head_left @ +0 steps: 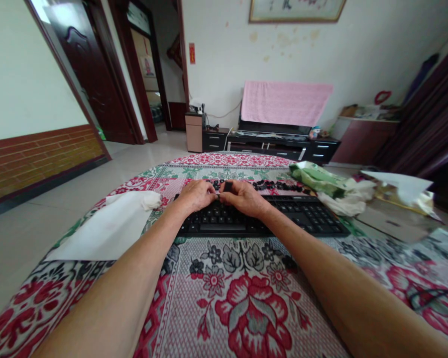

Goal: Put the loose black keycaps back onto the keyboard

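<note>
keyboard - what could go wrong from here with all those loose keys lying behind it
1. The loose keycaps lie in a row behind the keyboard on a busy floral tablecloth. A nudge could scatter them, and they might be hard to spot there.
2. The right hand seems to pinch a small keycap close against the left hand. It could slip out or get pressed down crooked.

The left hand (197,195) and right hand (244,196) hide the upper-left keys of a black plastic keyboard (302,214); the small black piece (228,186) pinched in the right fingertips is too small to identify. A gold-framed picture (296,11) runs off the top edge.
</note>
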`<state>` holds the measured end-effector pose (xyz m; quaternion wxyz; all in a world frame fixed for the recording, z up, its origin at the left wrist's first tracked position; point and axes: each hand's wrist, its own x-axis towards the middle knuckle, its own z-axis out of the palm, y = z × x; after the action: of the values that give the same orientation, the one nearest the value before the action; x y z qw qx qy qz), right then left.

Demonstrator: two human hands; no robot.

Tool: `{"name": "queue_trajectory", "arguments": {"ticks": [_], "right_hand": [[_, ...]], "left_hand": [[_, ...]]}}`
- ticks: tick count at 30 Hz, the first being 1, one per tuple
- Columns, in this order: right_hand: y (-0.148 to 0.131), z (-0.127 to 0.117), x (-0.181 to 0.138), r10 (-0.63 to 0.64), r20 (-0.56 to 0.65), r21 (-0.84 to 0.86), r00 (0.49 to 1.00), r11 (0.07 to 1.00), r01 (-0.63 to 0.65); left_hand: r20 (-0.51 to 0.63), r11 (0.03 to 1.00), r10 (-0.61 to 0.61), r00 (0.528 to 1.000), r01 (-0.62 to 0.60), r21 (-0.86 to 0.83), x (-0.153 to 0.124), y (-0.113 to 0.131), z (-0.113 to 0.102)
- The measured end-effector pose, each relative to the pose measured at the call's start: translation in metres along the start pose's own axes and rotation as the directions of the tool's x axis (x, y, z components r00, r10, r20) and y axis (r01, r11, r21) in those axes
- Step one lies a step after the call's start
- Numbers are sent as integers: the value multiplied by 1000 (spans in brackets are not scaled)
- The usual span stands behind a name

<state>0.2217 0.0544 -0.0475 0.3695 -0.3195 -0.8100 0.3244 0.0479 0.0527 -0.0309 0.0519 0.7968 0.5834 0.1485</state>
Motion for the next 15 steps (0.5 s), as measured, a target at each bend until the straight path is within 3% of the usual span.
{"name": "queue_trajectory", "arguments": {"ticks": [6, 10, 15], "right_hand": [[3, 3, 1, 124, -50, 210, 991, 971, -111], [-7, 0, 0, 270, -103, 393, 958, 895, -210], [-11, -2, -1, 319, -141, 444, 937, 866, -228]], "left_hand": [[17, 1000, 16, 1000, -16, -20, 0, -1, 0], [29, 999, 30, 999, -29, -29, 0, -3, -1], [110, 986, 60, 992, -42, -164, -2, -6, -9]]}}
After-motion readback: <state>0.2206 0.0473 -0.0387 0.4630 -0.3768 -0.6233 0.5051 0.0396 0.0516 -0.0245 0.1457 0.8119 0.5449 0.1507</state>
